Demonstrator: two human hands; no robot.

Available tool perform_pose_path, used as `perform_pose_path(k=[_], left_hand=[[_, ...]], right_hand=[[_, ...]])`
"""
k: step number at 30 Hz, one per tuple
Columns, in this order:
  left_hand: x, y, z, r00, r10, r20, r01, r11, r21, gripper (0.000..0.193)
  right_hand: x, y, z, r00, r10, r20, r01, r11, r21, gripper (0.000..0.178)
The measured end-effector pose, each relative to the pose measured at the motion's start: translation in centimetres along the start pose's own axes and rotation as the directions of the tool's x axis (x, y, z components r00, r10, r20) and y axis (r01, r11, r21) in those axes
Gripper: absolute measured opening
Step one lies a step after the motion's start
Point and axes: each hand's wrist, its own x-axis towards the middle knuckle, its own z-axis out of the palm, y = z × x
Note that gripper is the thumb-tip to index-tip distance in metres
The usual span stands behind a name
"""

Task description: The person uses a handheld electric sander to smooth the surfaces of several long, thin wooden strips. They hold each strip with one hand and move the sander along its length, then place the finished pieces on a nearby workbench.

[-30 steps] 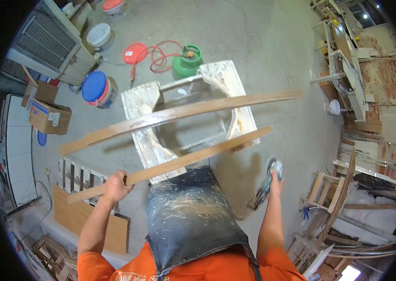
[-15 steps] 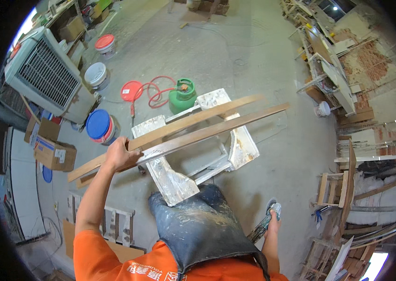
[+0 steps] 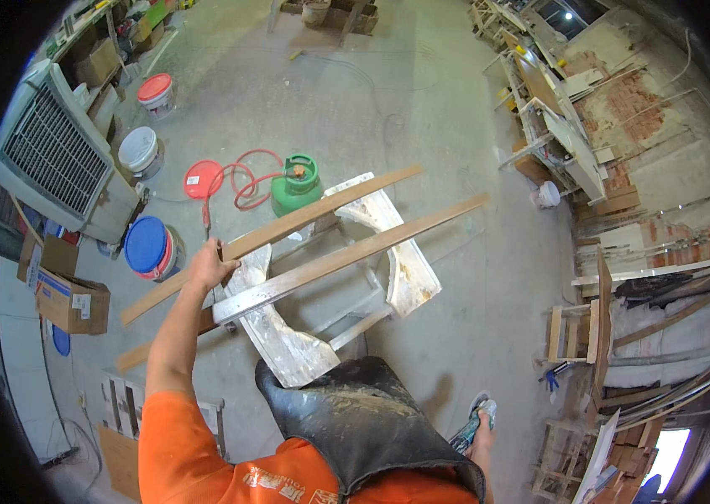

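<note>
Left hand [image 3: 210, 267] outstretched, gripping farther slat [image 3: 309, 217], right hand [image 3: 483, 432] low with grinder [image 3: 465, 433]

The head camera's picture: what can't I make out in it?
Head view:
Long, straight brown wooden strip farther from the body: a stretch covered by the left hand gripping it.
Teal-and-grey handheld power tool: its rear, behind the black, stained apron.
Round plastic bucket: contents, under its blue lid.
Orange cloth shirt: partly cut off by the bottom edge.

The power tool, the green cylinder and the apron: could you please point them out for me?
Power tool [image 3: 465, 434], head view: on its body.
Green cylinder [image 3: 295, 199], head view: on its rounded side.
Apron [image 3: 369, 417], head view: on its dusty front.
</note>
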Motion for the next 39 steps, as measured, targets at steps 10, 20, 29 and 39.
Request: perform_pose_path(k=[10,20,29,39], left_hand=[[-0.5,0.5,-0.4,1.000,-0.006,-0.012,0.008,0.985,0.172,0.058],[-10.1,8.3,2.4,0.914,0.374,0.155,-0.398,0.900,0.177,0.075],[-9.4,7.9,4.3,0.973,0.194,0.122,-0.215,0.955,0.202,0.037],[-10.1,10.7,0.4,0.956,0.288,0.052,-0.292,0.933,0.210,0.042]], right_hand=[[-0.8,-4.6,3.9,0.987,-0.013,0.158,0.023,0.998,-0.061,0.075],[-0.9,-7.1,7.8,0.965,-0.004,0.262,0.022,0.998,-0.065,0.074],[2.8,-6.3,9.3,0.948,-0.150,0.282,0.184,0.978,-0.098,0.085],[2.1,-5.7,9.3,0.958,-0.106,0.267,0.105,0.994,0.015,0.067]])
